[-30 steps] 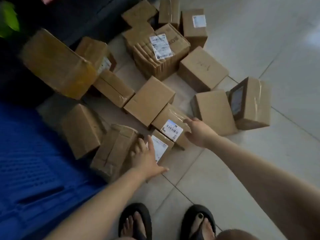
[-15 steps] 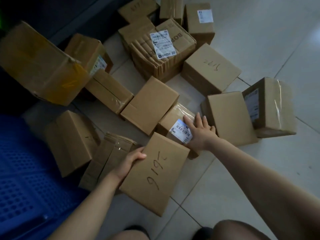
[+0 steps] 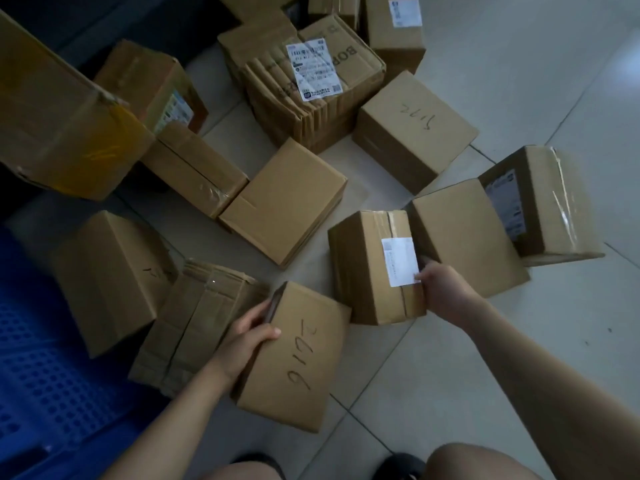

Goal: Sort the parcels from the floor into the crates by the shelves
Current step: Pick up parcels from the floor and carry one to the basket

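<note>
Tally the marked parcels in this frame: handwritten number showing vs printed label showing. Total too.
Handwritten number: 3 – 2616 parcel in the left hand grip, left parcel, far parcel.
Printed label: 5 – near parcel in the right hand grip, flat bundle, top parcel, right parcel, back-left parcel.
Total: 8

left hand, right hand both gripping.

About sixteen brown cardboard parcels on the tiled floor, some cut off at the top edge; five show white shipping labels, three bear handwritten marks. One blue perforated crate. Two hands, left hand and right hand, each gripping one parcel.
</note>
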